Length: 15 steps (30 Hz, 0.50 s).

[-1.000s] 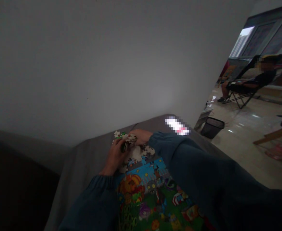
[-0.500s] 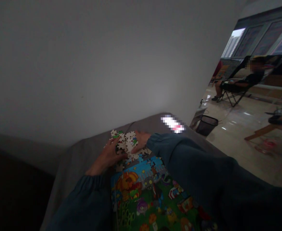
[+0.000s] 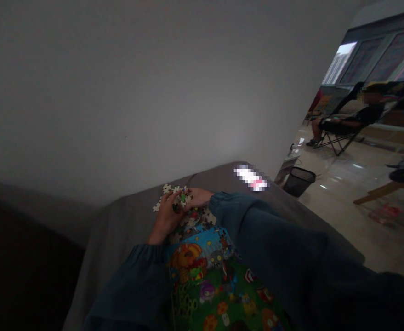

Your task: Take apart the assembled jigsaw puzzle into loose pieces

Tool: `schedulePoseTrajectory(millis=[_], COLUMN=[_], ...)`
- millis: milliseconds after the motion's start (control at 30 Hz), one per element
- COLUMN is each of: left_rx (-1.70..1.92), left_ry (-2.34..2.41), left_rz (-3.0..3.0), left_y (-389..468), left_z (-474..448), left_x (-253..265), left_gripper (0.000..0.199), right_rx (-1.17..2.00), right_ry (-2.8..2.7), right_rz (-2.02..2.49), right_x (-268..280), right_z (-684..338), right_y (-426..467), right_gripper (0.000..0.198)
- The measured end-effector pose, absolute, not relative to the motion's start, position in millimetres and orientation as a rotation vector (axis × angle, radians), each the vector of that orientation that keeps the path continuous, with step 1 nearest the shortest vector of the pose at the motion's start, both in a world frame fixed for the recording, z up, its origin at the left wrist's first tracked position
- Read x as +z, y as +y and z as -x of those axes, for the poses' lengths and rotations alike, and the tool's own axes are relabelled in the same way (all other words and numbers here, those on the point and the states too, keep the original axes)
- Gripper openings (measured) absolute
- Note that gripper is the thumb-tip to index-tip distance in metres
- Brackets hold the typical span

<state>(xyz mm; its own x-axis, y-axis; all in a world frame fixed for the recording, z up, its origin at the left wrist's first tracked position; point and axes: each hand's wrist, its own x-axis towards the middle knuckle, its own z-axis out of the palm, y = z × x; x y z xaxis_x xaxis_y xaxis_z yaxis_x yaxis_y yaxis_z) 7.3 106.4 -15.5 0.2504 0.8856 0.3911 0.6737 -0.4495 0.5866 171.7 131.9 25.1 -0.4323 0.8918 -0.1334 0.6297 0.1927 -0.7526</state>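
Observation:
My left hand and my right hand are close together, fingers curled around a clump of jigsaw puzzle pieces between them. Some of these pieces show green, others pale backs. More loose pieces lie on the grey cloth below and beside my hands, and a few pale ones stick out past my left fingertips. Right in front of my wrists is a colourful jigsaw picture with a pumpkin, a zombie and mushrooms on green. My right forearm covers part of its right side.
The grey cloth-covered surface meets a plain wall at the back. A bright, blurred-out phone-like object lies at the far right corner. Beyond stand a mesh bin and a person seated in a folding chair.
My hands were apart over the spread pieces; now they have come together, with a clump of pieces lifted between them. My left hand moved right and up.

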Motion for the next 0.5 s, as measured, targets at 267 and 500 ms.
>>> schedulePoseTrajectory(millis=[267,500], left_rx=[1.062,0.877], left_ry=[1.449,1.413], left_rz=[-2.175,-2.190], left_y=[104.7,104.6], left_z=[-2.7,9.7], left_x=[0.4,10.3], left_gripper=[0.039,0.037], right_rx=[0.754,0.717], right_ry=[-2.362,-2.549], right_rz=[1.470,1.457], right_x=[48.9,52.6], right_z=[-192.9,-211.5], right_y=[134.5,119.5], right_gripper=[0.032,0.053])
